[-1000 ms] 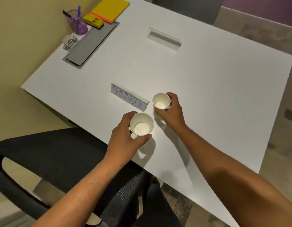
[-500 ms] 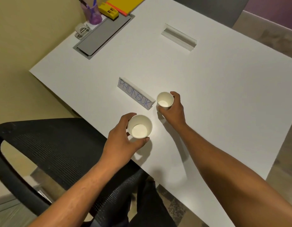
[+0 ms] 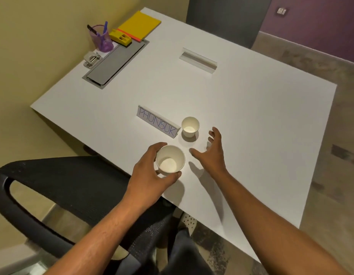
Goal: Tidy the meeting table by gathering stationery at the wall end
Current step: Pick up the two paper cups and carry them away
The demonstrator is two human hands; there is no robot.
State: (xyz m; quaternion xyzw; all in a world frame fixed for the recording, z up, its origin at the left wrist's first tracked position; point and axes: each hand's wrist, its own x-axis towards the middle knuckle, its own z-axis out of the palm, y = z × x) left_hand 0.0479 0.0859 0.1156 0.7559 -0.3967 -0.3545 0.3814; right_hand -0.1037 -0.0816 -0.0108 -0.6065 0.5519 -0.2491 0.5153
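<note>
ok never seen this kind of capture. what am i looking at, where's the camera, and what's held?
There is no robot. A person wears a wide-angle camera on the head, looking down at both hands. The left hand grips a white paper cup. The right hand is open and holds nothing. On the white table stand a second paper cup and a name card. By the wall sit a purple pen holder, a yellow notebook and a punch.
</note>
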